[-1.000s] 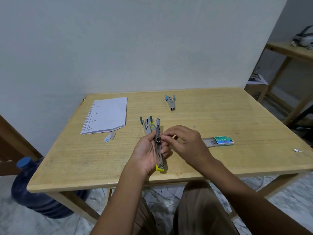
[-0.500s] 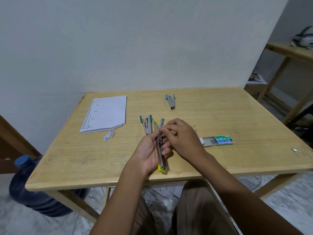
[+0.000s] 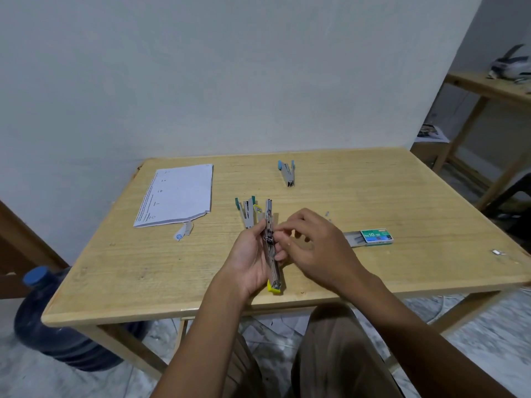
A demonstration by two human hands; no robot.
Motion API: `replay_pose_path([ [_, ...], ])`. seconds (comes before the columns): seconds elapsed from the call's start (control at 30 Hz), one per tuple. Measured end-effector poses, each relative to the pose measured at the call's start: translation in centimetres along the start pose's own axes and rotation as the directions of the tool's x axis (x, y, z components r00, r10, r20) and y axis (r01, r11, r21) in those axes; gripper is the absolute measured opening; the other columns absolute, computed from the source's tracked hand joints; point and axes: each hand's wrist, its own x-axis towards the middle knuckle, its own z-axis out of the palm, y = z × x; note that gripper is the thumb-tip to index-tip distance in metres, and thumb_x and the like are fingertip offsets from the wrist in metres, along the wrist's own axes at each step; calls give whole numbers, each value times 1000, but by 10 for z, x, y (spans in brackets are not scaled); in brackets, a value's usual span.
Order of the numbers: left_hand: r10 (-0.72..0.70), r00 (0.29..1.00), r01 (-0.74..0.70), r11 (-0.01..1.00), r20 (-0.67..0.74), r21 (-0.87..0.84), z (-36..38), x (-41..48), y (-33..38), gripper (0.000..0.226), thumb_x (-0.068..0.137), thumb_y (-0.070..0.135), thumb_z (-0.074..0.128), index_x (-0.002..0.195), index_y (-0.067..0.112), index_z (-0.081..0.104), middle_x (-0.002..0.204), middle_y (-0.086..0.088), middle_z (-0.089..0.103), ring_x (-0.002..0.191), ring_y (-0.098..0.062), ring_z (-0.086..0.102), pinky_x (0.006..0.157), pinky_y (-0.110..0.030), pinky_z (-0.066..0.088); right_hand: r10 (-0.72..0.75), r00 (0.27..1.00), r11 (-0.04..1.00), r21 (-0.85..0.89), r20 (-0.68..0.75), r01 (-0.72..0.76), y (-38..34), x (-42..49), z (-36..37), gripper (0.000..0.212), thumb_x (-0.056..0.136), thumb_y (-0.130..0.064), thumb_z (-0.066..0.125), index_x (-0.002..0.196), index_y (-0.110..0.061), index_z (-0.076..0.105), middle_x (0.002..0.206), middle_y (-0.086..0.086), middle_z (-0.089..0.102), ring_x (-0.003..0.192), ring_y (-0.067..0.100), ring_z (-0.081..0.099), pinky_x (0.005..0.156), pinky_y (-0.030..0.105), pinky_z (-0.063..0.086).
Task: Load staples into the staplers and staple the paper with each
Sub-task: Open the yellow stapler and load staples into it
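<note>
Yellow-tipped stapler [image 3: 269,216] gripped by the left hand [image 3: 248,259] above the worktop [image 3: 143,271] front edge; right hand [image 3: 319,248] curled alongside, fingers blurred, pinch unclear.

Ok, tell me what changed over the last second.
The right hand slid its fingertips up the opened yellow stapler toward its far end, then drew back to mid-length, now just right of it; whether it pinches staples is unclear. The left hand still grips that stapler. The green stapler, blue stapler, paper and staple box have not moved.
</note>
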Motion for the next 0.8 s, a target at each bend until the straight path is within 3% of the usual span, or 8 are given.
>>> replay_pose_path([
  [0.07, -7, 999, 7, 1000, -33, 15, -2, 1, 1, 34, 103, 36, 40, 103, 8, 59, 84, -12, 60, 70, -22, 60, 61, -34, 54, -83, 980, 996, 48, 182, 76, -4, -6, -8, 35, 88, -52, 62, 113, -29, 68, 103, -13, 58, 89, 3, 59, 74, 28, 54],
  [0.17, 8, 997, -6, 1000, -77, 29, 0, -2, 3, 37, 102, 38, 41, 83, 12, 58, 82, -12, 65, 70, -22, 61, 74, -35, 50, -250, 915, 968, 61, 318, 243, -3, -14, -9, 54, 78, -59, 72, 120, -26, 66, 114, -8, 59, 97, 7, 60, 76, 29, 55],
  [0.3, 24, 994, -22, 999, -106, 24, 1, -3, 5, 41, 103, 38, 38, 75, 13, 55, 80, -11, 68, 69, -21, 60, 74, -35, 48, -405, 877, 909, 8, 258, 417, 4, -16, -2, 39, 83, -36, 76, 115, -15, 69, 114, 2, 64, 100, 13, 62, 71, 35, 57],
  [0.37, 24, 996, -25, 1000, -86, -7, 2, -3, 5, 41, 104, 38, 37, 76, 13, 54, 79, -12, 67, 68, -21, 61, 75, -35, 49, -411, 895, 911, 64, 171, 407, 5, -15, -2, 35, 86, -26, 74, 117, -10, 70, 114, 5, 68, 103, 14, 64, 81, 32, 56],
  [0.47, 30, 999, -29, 997, 11, -76, 7, -5, 3, 41, 105, 35, 35, 92, 4, 59, 79, -15, 67, 68, -21, 64, 62, -34, 57, -271, 962, 952, 158, 32, 263, 2, -10, -6, 39, 91, -19, 68, 128, -8, 64, 114, 5, 69, 105, 2, 61, 93, 17, 48],
  [0.57, 75, 995, -78, 996, 60, 49, 10, -5, -2, 46, 105, 33, 34, 98, 2, 68, 79, -15, 67, 64, -22, 59, 66, -33, 42, 50, 997, 937, 349, -56, -27, -5, 2, -12, 35, 93, -29, 62, 128, -20, 63, 115, -4, 63, 106, -1, 57, 90, 9, 42],
  [0.73, 43, 983, -78, 977, 178, 199, 13, -10, -5, 47, 105, 34, 32, 97, 10, 72, 82, -16, 63, 69, -26, 57, 64, -33, 43, 447, 894, 698, 611, 35, -373, -8, 18, -10, 44, 87, -60, 57, 127, -44, 61, 131, -15, 55, 118, 6, 56, 98, 29, 48],
  [0.8, 27, 979, -74, 972, 203, 223, 14, -11, -6, 46, 106, 35, 31, 103, 7, 67, 85, -15, 64, 70, -24, 56, 63, -31, 43, 531, 829, 554, 668, 177, -498, -8, 21, -9, 61, 81, -69, 59, 137, -45, 50, 134, -13, 56, 100, 10, 59, 84, 24, 52],
])
